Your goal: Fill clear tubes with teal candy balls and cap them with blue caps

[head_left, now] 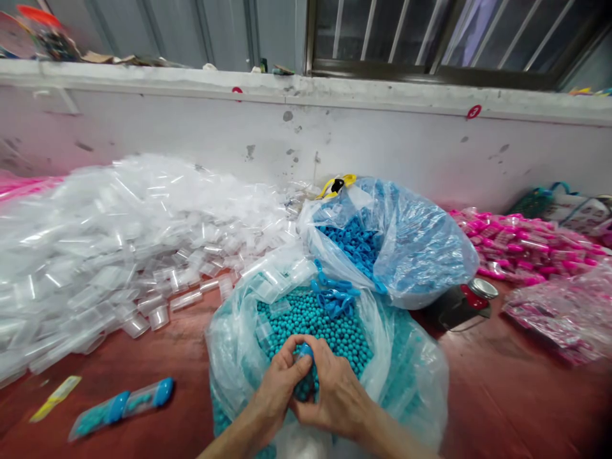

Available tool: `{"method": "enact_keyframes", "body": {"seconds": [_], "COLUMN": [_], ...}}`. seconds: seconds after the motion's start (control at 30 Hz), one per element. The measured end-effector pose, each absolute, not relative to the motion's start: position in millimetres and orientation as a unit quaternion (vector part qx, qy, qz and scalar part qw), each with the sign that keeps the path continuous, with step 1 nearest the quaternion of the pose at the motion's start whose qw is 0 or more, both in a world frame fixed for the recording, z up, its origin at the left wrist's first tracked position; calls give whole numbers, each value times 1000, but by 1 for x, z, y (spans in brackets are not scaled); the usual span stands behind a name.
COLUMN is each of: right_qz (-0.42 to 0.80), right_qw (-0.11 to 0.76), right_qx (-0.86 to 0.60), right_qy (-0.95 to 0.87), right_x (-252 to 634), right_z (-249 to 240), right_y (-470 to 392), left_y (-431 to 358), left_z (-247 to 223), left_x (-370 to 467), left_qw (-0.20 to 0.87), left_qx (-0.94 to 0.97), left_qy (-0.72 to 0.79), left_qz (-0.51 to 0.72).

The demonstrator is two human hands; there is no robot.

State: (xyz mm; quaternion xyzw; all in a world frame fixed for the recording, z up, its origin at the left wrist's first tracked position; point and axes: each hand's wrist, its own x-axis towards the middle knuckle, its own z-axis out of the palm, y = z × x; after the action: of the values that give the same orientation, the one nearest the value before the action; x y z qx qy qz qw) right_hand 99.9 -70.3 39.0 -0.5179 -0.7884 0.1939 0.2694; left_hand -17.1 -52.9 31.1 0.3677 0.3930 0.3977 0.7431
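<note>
Both my hands meet low in the centre of the view, over an open plastic bag [234,344] of teal beads [329,338]. Between my left hand [282,386] and my right hand [337,392] is a small blue-capped container [305,350], with teal beads showing below the cap. The fingers of both hands are closed around it and hide much of it. Loose blue caps [337,299] and several clear plastic cups [277,280] lie on the beads at the bag's far side.
Clear cups [157,312] are heaped at left. Two joined blue-capped tubes [138,398] and a yellow strip [56,398] lie on the red table [191,363]. Behind the beads is a bag [421,242] of blue parts. Rightward are a dark metal-lidded container [463,303] and pink pieces [526,245].
</note>
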Motion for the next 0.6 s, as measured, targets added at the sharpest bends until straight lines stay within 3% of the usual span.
{"method": "enact_keyframes", "body": {"seconds": [0.17,0.33,0.5,0.6], "right_qz": [163,223,270,197], "right_qw": [291,302,264,354], "right_qx": [-500,-495,-481,-501], "right_qy": [-799,-784,-791,-765], "right_x": [97,94,105,138], "right_z": [27,22,39,44], "right_y": [-67,-68,-70,-79], "left_y": [-55,-55,-50,-49], "left_z": [35,40,47,53], "left_x": [-11,-13,-29,-65], "left_qw": [700,625,669,578], "left_qx": [369,434,447,493], "left_qy": [437,475,438,510], "left_qz": [427,442,401,403]}}
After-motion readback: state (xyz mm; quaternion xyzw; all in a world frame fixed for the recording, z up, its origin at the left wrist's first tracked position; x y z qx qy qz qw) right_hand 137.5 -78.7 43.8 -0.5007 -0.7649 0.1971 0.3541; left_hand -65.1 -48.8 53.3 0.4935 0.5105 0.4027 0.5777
